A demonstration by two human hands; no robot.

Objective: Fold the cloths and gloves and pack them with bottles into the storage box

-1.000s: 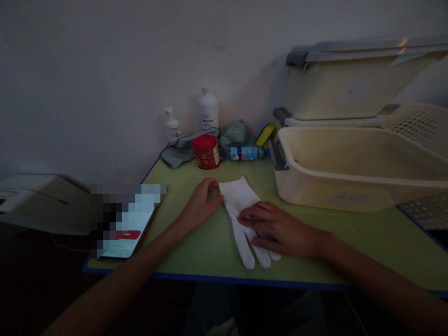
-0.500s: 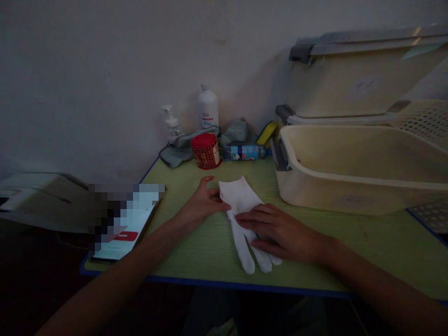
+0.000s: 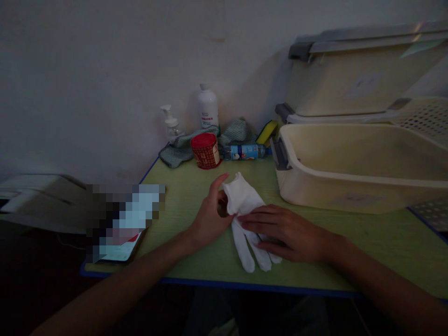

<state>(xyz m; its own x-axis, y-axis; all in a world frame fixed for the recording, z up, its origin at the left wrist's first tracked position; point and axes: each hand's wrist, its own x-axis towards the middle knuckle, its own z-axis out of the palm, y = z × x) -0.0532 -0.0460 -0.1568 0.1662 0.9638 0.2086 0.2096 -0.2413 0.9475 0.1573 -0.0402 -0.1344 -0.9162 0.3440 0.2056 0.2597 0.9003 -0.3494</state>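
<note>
Before us, 1 white glove (image 3: 246, 200) lies left of the tub (image 3: 315, 186). Our left hand (image 3: 211, 217) gapes at its cuff (image 3: 235, 193); our right hand (image 3: 289, 231), fingers loosely extended, rests over it, unclenched.

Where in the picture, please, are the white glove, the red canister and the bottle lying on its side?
White glove (image 3: 246, 197): head view, near its cuff.
Red canister (image 3: 205, 153): head view, its patterned side.
Bottle (image 3: 244, 152): head view, its blue label.
</note>
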